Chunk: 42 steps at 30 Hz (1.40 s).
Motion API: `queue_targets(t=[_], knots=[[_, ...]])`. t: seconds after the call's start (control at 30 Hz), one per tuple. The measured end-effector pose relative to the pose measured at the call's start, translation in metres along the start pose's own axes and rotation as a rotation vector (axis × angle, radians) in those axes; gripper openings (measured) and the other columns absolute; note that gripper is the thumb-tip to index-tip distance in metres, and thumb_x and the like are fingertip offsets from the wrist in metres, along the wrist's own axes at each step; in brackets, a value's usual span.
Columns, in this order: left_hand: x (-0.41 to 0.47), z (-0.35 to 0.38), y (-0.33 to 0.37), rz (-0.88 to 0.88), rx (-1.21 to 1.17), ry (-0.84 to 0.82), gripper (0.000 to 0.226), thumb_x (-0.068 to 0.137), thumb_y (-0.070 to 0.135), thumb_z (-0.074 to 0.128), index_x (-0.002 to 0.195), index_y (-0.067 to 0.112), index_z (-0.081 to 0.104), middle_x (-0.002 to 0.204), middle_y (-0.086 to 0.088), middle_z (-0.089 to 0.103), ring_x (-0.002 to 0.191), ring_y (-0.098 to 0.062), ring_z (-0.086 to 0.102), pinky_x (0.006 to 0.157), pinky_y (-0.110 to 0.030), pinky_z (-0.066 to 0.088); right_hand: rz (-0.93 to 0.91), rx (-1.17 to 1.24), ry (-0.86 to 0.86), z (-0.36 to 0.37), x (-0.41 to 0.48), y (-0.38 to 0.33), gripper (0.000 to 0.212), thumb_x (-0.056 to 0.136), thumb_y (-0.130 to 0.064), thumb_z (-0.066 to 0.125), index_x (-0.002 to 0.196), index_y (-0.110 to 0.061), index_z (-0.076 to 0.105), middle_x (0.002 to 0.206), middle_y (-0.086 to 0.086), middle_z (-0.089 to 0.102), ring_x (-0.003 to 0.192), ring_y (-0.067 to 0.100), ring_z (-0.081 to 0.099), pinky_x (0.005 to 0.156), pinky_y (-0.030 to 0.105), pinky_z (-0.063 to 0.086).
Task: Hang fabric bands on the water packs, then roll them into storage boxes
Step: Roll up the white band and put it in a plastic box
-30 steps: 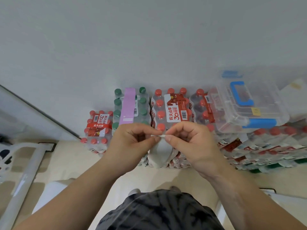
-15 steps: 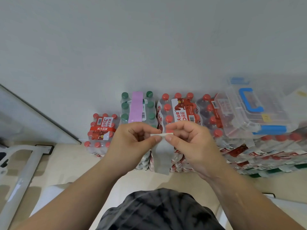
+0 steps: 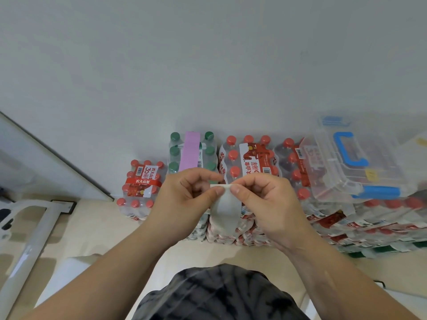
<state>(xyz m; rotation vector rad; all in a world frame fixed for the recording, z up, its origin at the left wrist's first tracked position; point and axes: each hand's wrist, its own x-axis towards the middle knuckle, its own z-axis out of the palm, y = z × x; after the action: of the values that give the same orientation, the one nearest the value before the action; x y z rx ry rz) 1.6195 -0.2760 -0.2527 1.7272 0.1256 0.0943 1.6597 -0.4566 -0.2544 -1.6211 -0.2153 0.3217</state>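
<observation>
Along wall: low red-capped water pack (image 3: pixel 141 181); green-capped pack (image 3: pixel 174 153) draped with purple band (image 3: pixel 190 150); taller red-capped pack (image 3: pixel 250 158); clear storage box (image 3: pixel 353 162) resting on packs, far right. Nearer camera: left hand (image 3: pixel 184 199) and right hand (image 3: pixel 268 204), fingers curled, pinching top edge of grey fabric band (image 3: pixel 225 209) hanging between them.

Storeroom — stacked water packs (image 3: pixel 250 162), wall (image 3: pixel 208 65)

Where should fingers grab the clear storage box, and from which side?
Likely the blue handle on the clear storage box, from above: its lid faces up atop the red-cap packs, and the handle's loop offers a ready hold.
</observation>
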Motion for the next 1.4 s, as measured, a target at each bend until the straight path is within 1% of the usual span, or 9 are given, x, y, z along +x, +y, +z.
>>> queue_targets(t=[0.1,0.23,0.4,0.63,0.73,0.9,1.03,1.2,1.4], knots=[[0.001,0.003,-0.001,0.028,-0.018,0.012,0.019,0.087,0.013,0.073,0.100,0.026,0.076,0.069,-0.017,0.064,0.070,-0.043,0.060,0.065,-0.048,0.057,0.033,0.071,0.016,-0.001,0.000,-0.001,0.012,0.092,-0.004,0.071,0.094,-0.014,0.076,0.074,-0.002,0.075,0.068,0.006,0.068,0.065,0.017,0.053],[0.001,0.008,-0.001,0.030,-0.034,0.028,0.014,0.086,0.008,0.074,0.093,0.019,0.077,0.072,-0.015,0.069,0.071,-0.038,0.065,0.064,-0.040,0.058,-0.001,0.104,0.047,-0.002,-0.001,0.001,0.018,0.090,-0.002,0.073,0.099,-0.018,0.072,0.074,0.009,0.072,0.070,0.014,0.067,0.066,0.025,0.055],[0.002,0.012,0.000,0.018,-0.026,0.040,0.023,0.086,0.008,0.073,0.096,0.028,0.076,0.069,-0.006,0.070,0.064,-0.023,0.065,0.065,-0.034,0.058,0.034,0.094,0.024,-0.008,0.000,0.001,0.024,0.088,-0.001,0.075,0.103,-0.020,0.076,0.079,-0.002,0.076,0.079,0.012,0.073,0.075,0.023,0.058],[0.001,0.011,0.003,0.039,-0.088,-0.002,0.010,0.077,0.016,0.077,0.087,0.020,0.079,0.074,-0.025,0.066,0.072,-0.050,0.059,0.064,-0.054,0.054,-0.018,0.024,0.021,-0.006,0.000,0.001,0.019,0.090,0.001,0.072,0.090,-0.018,0.076,0.082,0.009,0.075,0.076,0.017,0.069,0.069,0.025,0.057],[0.001,0.008,0.005,0.018,-0.129,-0.007,0.010,0.073,0.016,0.078,0.081,0.023,0.080,0.078,-0.030,0.065,0.075,-0.054,0.056,0.067,-0.053,0.053,-0.046,0.025,0.022,-0.007,0.000,0.001,0.022,0.090,0.002,0.072,0.089,-0.019,0.077,0.077,0.008,0.074,0.072,0.015,0.067,0.067,0.025,0.056],[0.002,0.009,0.004,-0.008,-0.162,0.019,0.019,0.076,0.000,0.078,0.077,0.019,0.080,0.077,-0.021,0.070,0.073,-0.036,0.062,0.069,-0.039,0.057,-0.065,0.040,-0.005,-0.007,0.000,-0.003,0.016,0.087,0.003,0.074,0.089,-0.012,0.078,0.075,0.001,0.074,0.069,0.011,0.068,0.065,0.021,0.055],[0.003,0.009,0.006,-0.008,-0.143,-0.003,0.025,0.078,-0.003,0.078,0.076,0.022,0.080,0.074,-0.025,0.066,0.069,-0.033,0.058,0.066,-0.041,0.052,-0.072,0.030,0.016,-0.007,0.000,-0.002,0.015,0.086,0.002,0.075,0.088,-0.012,0.078,0.080,0.008,0.076,0.076,0.029,0.071,0.072,0.033,0.061],[0.003,0.008,0.010,-0.014,-0.129,-0.009,0.027,0.079,-0.005,0.076,0.075,0.022,0.081,0.069,-0.009,0.073,0.065,-0.021,0.063,0.063,-0.029,0.055,-0.050,0.056,0.028,-0.006,0.000,-0.001,0.015,0.085,0.004,0.076,0.088,-0.011,0.078,0.083,0.009,0.077,0.078,0.022,0.073,0.076,0.032,0.063],[0.004,0.011,0.009,-0.023,-0.088,0.003,0.017,0.083,0.001,0.076,0.083,0.018,0.079,0.079,-0.025,0.069,0.079,-0.049,0.062,0.068,-0.055,0.056,-0.055,0.026,0.020,-0.008,0.000,-0.002,0.016,0.085,0.003,0.077,0.085,-0.013,0.077,0.083,0.007,0.076,0.078,0.016,0.072,0.076,0.026,0.060]])
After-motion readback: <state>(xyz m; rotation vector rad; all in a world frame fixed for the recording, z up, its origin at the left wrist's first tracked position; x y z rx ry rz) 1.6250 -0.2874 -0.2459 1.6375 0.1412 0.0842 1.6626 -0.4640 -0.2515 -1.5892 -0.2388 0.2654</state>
